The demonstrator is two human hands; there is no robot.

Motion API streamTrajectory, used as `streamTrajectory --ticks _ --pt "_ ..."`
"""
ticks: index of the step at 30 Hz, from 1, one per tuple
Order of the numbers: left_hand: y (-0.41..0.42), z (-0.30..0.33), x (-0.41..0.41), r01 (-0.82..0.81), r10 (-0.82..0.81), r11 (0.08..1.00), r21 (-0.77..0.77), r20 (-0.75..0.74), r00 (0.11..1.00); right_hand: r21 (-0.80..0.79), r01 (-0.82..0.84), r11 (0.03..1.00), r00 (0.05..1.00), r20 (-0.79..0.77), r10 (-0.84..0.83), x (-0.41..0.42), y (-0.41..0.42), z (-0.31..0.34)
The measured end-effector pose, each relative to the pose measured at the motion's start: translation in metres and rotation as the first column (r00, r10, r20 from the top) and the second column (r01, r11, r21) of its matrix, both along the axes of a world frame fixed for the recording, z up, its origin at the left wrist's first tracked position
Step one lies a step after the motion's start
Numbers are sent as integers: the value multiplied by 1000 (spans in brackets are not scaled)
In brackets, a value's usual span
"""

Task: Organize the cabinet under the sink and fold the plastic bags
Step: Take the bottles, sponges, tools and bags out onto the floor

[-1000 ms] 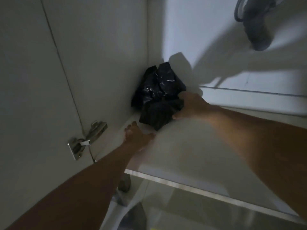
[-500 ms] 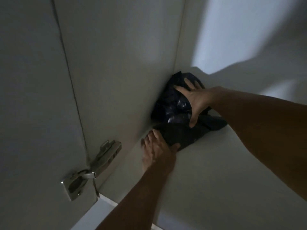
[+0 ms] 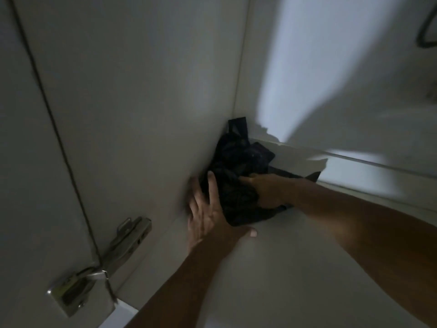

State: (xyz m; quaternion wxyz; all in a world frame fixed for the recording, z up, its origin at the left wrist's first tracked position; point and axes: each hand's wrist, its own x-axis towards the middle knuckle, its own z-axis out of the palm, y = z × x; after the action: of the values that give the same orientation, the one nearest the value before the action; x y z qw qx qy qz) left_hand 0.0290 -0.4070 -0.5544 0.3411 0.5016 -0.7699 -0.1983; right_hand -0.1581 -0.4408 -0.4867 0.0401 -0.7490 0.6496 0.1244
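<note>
A crumpled heap of black plastic bags lies in the back left corner of the white cabinet floor. My left hand lies flat against the heap's left side, fingers straight and spread, thumb on the floor under its front edge. My right hand rests on the heap's right side; its fingers dig into the plastic and are partly hidden, so its hold is unclear.
The cabinet's left wall rises right beside the bags. A metal door hinge sits at the lower left on the door edge. A dark hose loop shows at the top right. A ledge runs along the back wall.
My left hand has moved forward from the floor up against the heap's left side. My right hand has dropped from the top of the heap to its right side.
</note>
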Motion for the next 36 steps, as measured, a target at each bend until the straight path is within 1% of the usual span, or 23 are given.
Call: streamTrajectory --ticks 3,5,6,7,8,9,10,11,12,13,14,16,18,19,20,21,22,23,25,28,31,33,36 --pt "1 -2 0 47 -43 998 -33 122 992 58 -53 997 992 121 46 9 42 8" --pt "-1 -4 1 98 -88 994 -48 166 982 68 -21 997 968 249 3 6 58 18" --pt "-1 -3 1 116 -106 992 -45 178 978 56 11 998 956 291 -27 2 61 23" --pt "0 -2 2 122 -113 992 -38 187 976 36 36 999 955 292 -45 -1 61 26" --pt "1 -1 2 120 -113 992 -26 188 976 0 42 999 972 233 -41 -3 59 30" --pt "1 0 2 118 -113 993 -16 179 977 -53 24 998 994 107 -19 -4 56 35" --pt "1 0 2 114 -112 993 -4 160 981 -118 -14 993 997 -72 6 -1 53 39" --pt "1 0 3 110 -109 994 3 133 985 -176 -63 982 965 -262 15 2 49 42" --pt "1 0 4 103 -104 995 12 109 989 -220 -126 967 916 -400 29 6 45 44" --pt "1 1 4 97 -98 995 17 94 991 -226 -179 957 880 -472 53 8 39 44" --pt "1 2 5 89 -91 996 24 89 992 -196 -207 959 863 -497 85 10 32 45" --pt "2 4 6 74 -78 996 39 86 993 -76 -160 984 885 -453 109 10 20 44" --pt "5 7 6 52 -59 997 63 102 993 50 -72 996 917 -390 86 7 14 42" --pt "7 10 7 47 -56 995 84 111 992 102 -38 994 940 -333 71 4 12 39" --pt "9 12 8 51 -64 993 109 116 991 147 -14 989 973 -228 47 -1 13 38" --pt "10 14 8 60 -75 990 130 115 991 190 14 982 996 -85 2 -5 16 34" --pt "12 15 8 67 -82 987 144 105 991 201 41 979 999 18 -45 -7 21 31" --pt "12 15 8 69 -82 987 145 87 993 187 80 979 993 69 -94 -10 29 28" --pt "11 14 11 67 -75 981 180 35 997 123 141 982 984 91 -153 -10 47 23" --pt "11 12 14 106 -102 963 248 -30 994 -25 179 984 978 112 -175 -3 76 14" --pt "19 11 22 145 -135 951 272 -53 989 -126 228 966 969 130 -211 12 107 6" --pt "32 10 31 153 -136 945 290 -78 988 -189 217 958 972 133 -194 22 130 1" --pt "61 10 54 163 -135 944 287 -115 984 -243 246 938 956 218 -194 45 164 -5"
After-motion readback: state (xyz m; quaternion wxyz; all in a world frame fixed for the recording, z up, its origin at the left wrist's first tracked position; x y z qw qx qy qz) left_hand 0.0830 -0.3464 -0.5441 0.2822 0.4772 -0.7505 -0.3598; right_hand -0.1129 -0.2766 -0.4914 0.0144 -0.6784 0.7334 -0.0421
